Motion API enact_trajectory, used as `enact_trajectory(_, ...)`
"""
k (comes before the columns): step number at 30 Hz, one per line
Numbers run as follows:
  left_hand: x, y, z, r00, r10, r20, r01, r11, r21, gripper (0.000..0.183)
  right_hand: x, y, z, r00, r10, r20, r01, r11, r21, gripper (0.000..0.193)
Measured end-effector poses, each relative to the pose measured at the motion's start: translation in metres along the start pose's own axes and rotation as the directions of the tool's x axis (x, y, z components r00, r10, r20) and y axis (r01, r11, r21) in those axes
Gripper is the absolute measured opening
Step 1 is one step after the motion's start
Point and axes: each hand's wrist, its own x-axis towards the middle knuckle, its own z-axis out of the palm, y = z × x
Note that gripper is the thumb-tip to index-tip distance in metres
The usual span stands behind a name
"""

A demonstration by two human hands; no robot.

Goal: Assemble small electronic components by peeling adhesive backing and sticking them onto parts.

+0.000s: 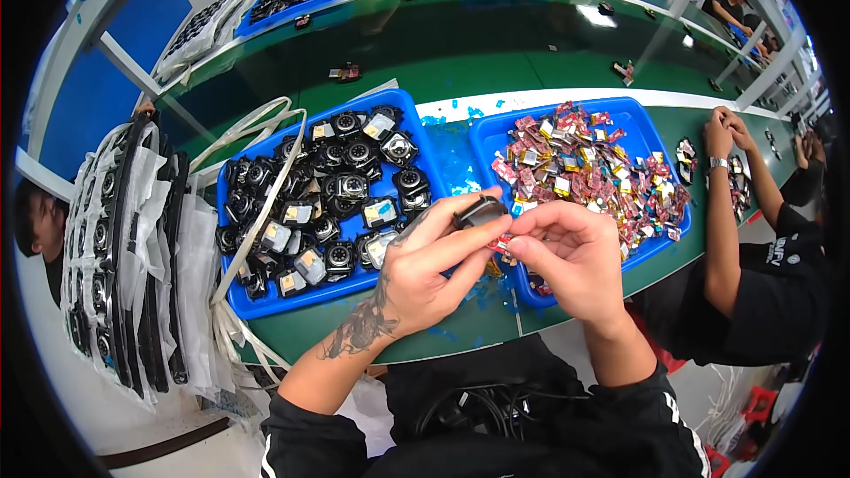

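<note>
Between the fingers of my left hand (432, 267) is a black watch case (481, 212), held tilted over the gap between two blue trays. My right hand (571, 257) is closed in a pinch at the case's near side, on a small red circuit board (502, 243). Fingers partly hide that board, and I cannot tell whether it is still joined to the case. Black watch cases (351, 186), some with pale square parts showing, fill the left tray (427, 152). Heaped in the right tray (479, 140) are red circuit boards (567, 146) with small silvery and yellow pieces.
A white strap (282, 179) loops over the left tray. Stacked trays of watch parts (111, 257) stand at the far left. Loose parts lie on the green conveyor (443, 35) beyond a white rail. A co-worker's hands (728, 128) are at the right; others sit across.
</note>
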Motion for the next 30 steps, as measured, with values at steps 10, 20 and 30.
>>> enact_trajectory(10,-0.006,0.001,0.0,0.918,-0.371,0.141,0.396,0.833,-0.387,0.019,-0.001,0.008,-0.007,0.991,0.031,0.13,-0.063,0.967,0.247,0.011)
enact_trajectory(20,-0.009,-0.002,0.008,0.808,-0.524,0.269,0.564,0.556,-0.611,0.025,-0.004,0.012,0.002,0.979,-0.203,-0.034,0.181,0.925,-0.333,0.025)
enact_trajectory(30,-0.004,0.0,0.007,0.841,-0.471,0.267,0.51,0.528,-0.679,0.06,0.001,0.009,-0.003,0.997,0.052,-0.058,-0.058,0.993,-0.104,0.025)
